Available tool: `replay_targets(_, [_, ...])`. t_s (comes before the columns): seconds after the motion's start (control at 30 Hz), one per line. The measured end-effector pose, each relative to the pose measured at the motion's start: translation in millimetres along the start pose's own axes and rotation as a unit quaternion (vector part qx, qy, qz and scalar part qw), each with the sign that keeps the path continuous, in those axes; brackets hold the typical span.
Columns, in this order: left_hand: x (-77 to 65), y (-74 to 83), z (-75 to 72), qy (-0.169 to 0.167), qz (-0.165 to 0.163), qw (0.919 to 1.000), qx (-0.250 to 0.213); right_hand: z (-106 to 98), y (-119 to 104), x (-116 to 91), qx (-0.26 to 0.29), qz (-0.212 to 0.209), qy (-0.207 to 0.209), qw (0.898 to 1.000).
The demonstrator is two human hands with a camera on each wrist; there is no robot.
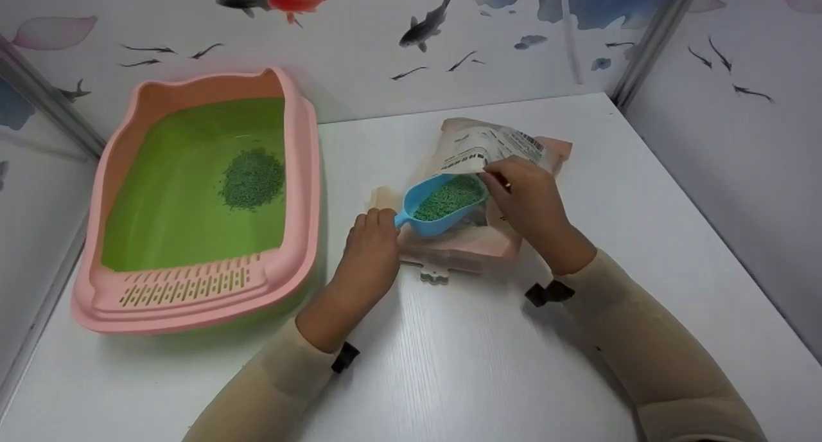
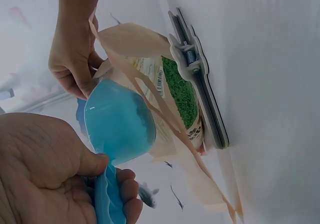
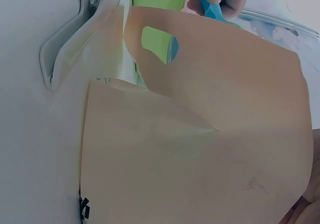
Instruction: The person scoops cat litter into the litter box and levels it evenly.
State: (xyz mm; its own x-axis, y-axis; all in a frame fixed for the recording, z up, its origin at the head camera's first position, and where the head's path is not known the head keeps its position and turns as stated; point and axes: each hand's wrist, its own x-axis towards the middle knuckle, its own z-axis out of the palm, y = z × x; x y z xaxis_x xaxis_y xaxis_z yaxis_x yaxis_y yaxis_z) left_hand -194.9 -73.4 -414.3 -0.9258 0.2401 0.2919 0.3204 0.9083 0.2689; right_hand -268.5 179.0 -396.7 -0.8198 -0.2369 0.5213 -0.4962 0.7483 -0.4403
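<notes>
My left hand (image 1: 361, 262) grips the handle of a blue scoop (image 1: 431, 227) heaped with green pellets (image 1: 447, 199). The scoop is at the mouth of a pale pink bag (image 1: 459, 145), which lies on the table with printing and a barcode on its upper side. Thumb and fingers of my right hand (image 1: 534, 201) pinch the upper edge of that mouth. More green pellets (image 2: 181, 91) show inside the bag in the left wrist view. From the right wrist, the bag's wall (image 3: 175, 119) with its cut-out handle hole hides most of the scoop.
To the left stands a pink-rimmed litter box (image 1: 303, 191) with a green base and a slotted front ledge. A small pile of green pellets (image 1: 252, 180) lies inside it. A sealing clip (image 1: 435, 276) rests by the bag's near edge. Patterned panels (image 1: 359, 50) wall the table's back and sides.
</notes>
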Motion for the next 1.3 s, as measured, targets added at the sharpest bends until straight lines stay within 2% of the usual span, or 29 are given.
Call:
replay_targets(0.37, [-10.1, 2.2, -18.9, -0.027, -0.029, 0.9992, -0.002, -0.8, 0.1, 0.1, 0.002, 0.008, -0.007, 1.000])
replay_targets(0.7, [-17.3, 5.1, -34.2, -0.019, -0.025, 0.9995, -0.004, -0.6, -0.2, 1.3, 0.003, -0.001, 0.002, 1.000])
replay_targets(0.93, [-17.7, 3.7, -44.5, -0.028, -0.041, 0.9987, -0.011, 1.0, 0.5, 2.0, 0.002, -0.011, 0.010, 1.000])
replay_targets(1.3, [-17.9, 0.1, -52.3, 0.018, -0.017, 0.9996, -0.016, 2.7, 0.4, -0.6, 0.003, -0.006, -0.002, 1.000])
